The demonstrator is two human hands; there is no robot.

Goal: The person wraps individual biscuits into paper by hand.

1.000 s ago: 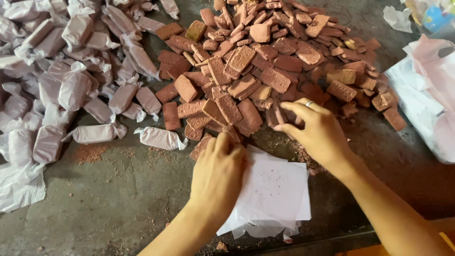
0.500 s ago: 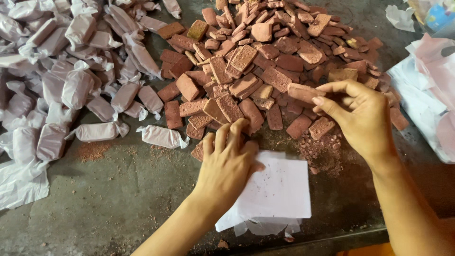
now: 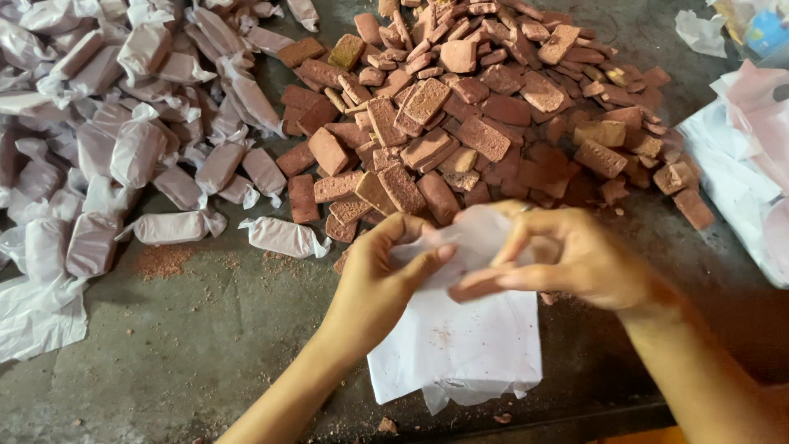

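Right now both hands meet over the stack of white paper sheets [image 3: 460, 353] at the near edge of the grey work surface [image 3: 181, 362]. Right hand [image 3: 567, 259] pinches a small reddish-brown block [image 3: 477, 288] between thumb and fingertips, closed narrow on it; most of the block is hidden by the top sheet [image 3: 472, 234], so its full shape is unclear. Left hand [image 3: 386, 279] has thumb and forefinger nipping that sheet's lifted edge, touching the right hand's fingers.

Handling, as a judgement — the block looks light, stiff, dry and crumbly: red dust and chips lie around the pile of unwrapped blocks [image 3: 485, 115] just beyond the hands. Best held by its long sides, gentle pressure, not by corners. The sheet looks thin, limp, translucent, easy to tear or crease; take it at an edge or corner with fingertips only.

Block sits at the right fingertips, above the stack, half under the raised sheet. Wrapped pieces [image 3: 123, 140] heaped well to the left — one wrapped piece [image 3: 283, 237] lies near the left hand.
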